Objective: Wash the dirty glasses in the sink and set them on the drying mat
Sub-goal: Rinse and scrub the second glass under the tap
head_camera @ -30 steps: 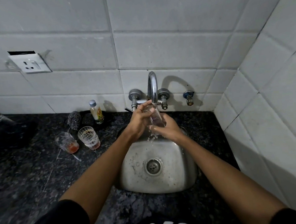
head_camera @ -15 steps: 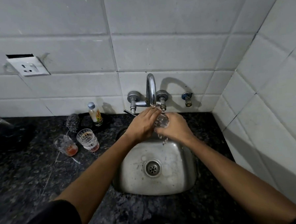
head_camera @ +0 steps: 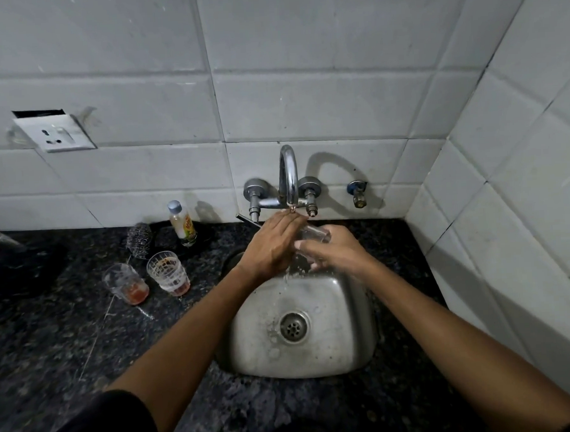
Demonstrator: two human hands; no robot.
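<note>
The glass (head_camera: 315, 234) is up under the tap (head_camera: 289, 176), over the back of the sink (head_camera: 347, 351). It lies on its side, tipped a bit. Its long way runs from left to right, with 1 end poking out toward the right near the top of the right hand (head_camera: 336, 251). I cannot tell if that end is the mouth or the bottom.

The right hand holds the glass from below and from the right. Its fingers curl around it and its thumb comes across the near side. The left hand (head_camera: 273, 246) lies over the left end of the glass, with fingers mostly straight and close together. I cannot tell if those fingers go inside the glass or just rub the outside. Both hands touch each other around the glass. Water falls from between them into the sink.

So the right hand is the 1 that carries the glass. Both arms reach in from the bottom of the view and meet under the tap, with wrists nearly level.

I think this is the rinse or rub step for glass 1. 2 more dirty cups (head_camera: 148, 280) wait on the counter (head_camera: 52, 343) to the left, close to the left arm. I cannot see a drying mat for sure. A dark shape lies far left.
</note>
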